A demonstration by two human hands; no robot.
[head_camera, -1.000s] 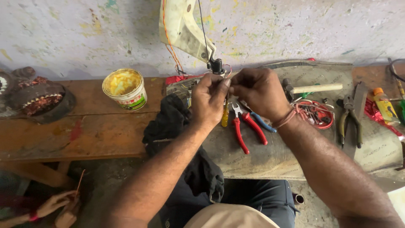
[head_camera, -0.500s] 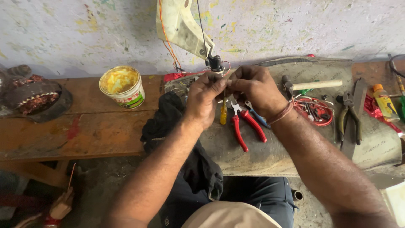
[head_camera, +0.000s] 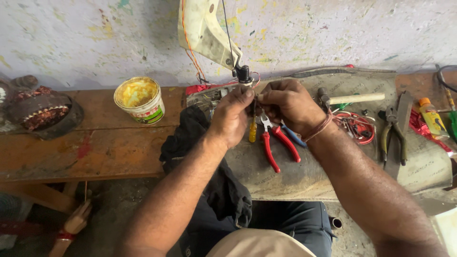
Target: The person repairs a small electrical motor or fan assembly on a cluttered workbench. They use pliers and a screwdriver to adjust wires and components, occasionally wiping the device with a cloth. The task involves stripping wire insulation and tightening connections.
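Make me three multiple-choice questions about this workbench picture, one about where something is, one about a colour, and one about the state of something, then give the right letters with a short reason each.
1. Where does the paint-smeared tub stand?
A. On the wooden bench, to the left of both hands
B. On the grey mat beside the hammer
C. On the floor

2. What colour are the handles of the pliers lying just below the hands?
A. Green
B. Red
C. White

3. How are the left hand and right hand placed?
A. Far apart
B. Flat on the bench
C. Close together, fingertips pinching thin wires

Answers:
1 A, the tub stands on bare wood left of the hands.
2 B, both handles are red.
3 C, the fingertips meet at the wires under the small black part.
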